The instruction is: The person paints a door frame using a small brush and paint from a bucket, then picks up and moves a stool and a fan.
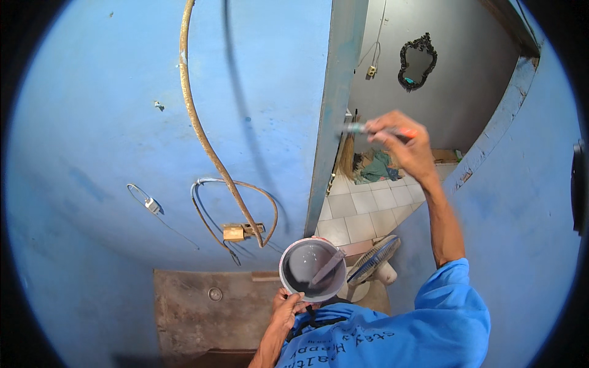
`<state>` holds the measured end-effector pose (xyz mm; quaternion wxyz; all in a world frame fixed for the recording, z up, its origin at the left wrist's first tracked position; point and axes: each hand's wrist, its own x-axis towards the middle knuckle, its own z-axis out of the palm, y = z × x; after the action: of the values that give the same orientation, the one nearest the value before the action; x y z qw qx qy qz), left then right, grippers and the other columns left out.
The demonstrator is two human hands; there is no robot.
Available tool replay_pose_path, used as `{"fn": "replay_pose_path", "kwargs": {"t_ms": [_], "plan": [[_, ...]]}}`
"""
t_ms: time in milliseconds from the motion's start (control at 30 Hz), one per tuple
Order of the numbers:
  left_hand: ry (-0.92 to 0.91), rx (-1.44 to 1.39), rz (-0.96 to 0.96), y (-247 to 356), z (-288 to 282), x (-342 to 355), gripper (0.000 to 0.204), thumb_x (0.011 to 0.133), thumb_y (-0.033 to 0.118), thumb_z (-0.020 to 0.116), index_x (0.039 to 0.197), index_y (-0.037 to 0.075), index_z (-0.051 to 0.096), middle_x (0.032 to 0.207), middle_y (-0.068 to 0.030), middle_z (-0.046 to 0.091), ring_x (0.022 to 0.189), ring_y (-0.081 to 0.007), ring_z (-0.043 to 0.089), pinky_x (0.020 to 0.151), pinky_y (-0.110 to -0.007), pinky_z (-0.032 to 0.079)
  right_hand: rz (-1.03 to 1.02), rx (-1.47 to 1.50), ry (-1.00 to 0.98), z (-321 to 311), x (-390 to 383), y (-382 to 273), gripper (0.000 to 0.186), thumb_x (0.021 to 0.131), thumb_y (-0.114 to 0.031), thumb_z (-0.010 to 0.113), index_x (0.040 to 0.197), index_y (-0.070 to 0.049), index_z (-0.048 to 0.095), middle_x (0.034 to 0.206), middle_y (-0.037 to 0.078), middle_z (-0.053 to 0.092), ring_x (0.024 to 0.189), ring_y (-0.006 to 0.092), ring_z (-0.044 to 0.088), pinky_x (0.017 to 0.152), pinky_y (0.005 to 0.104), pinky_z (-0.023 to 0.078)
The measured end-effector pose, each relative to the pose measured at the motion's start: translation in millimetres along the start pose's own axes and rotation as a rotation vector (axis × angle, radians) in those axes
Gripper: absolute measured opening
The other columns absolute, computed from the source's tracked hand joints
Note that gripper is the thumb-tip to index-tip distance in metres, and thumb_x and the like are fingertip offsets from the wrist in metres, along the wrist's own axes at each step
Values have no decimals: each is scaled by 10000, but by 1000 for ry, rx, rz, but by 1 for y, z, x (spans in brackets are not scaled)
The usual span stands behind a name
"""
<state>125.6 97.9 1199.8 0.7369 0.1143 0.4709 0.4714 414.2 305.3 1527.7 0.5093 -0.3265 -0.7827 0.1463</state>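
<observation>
My left hand (284, 308) grips the near rim of a round bucket (283, 260) in front of my body. Grey paint (299, 265) lines its inside, and a flat paint-smeared stick (327, 268) leans in it. Raised at the right, my right hand (402, 142) is closed around a paintbrush (356, 127) with an orange-red part on its handle. The brush head, smeared by motion, is close to the grey door frame (331, 104); whether it touches is unclear.
A standing fan (379, 260) is just right of the bucket. Through the doorway are a broom (347, 156), heaped cloth (379, 167) and a black-framed mirror (418, 62). A rusty bent pipe (191, 110) and a boxed socket (234, 232) hang along the blue wall, above a brown surface (196, 319).
</observation>
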Motion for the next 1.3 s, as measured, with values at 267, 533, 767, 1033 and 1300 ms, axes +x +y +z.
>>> {"fn": "replay_pose_path", "kwargs": {"t_ms": [267,533,767,1033,1300], "plan": [[-3,1,2,3,2,1,289,828,-52,671,966,82,455,947,-129,648,788,-248,706,652,-383,650,-54,-235,-236,27,28,12,153,888,-143,695,990,-29,705,914,82,707,849,210,668,781,331,521],[-53,-26,0,-2,-2,3,296,828,-56,675,968,87,457,954,-113,647,804,-237,704,674,-379,650,-616,-427,221,-13,97,-44,182,861,-102,733,1035,-51,712,1013,96,725,871,217,700,720,318,578],[-12,-15,-6,3,4,-1,280,831,-57,678,940,94,468,951,-100,653,807,-237,706,693,-381,646,-398,-399,-144,51,-31,8,178,856,-39,686,1027,-17,644,978,119,668,862,289,678,729,368,586],[-59,-16,-22,-4,-7,12,211,838,-71,642,914,63,498,941,-134,665,818,-262,716,677,-422,665,-63,-288,-279,55,-21,42,106,892,-102,677,946,-12,664,952,118,673,859,283,673,765,369,534],[-44,-4,-18,5,0,9,240,838,-75,644,958,51,479,986,-148,636,877,-279,706,717,-449,663,-657,-596,162,-66,154,-89,184,927,-137,675,1097,-69,699,922,84,722,849,176,703,721,290,549]]}}
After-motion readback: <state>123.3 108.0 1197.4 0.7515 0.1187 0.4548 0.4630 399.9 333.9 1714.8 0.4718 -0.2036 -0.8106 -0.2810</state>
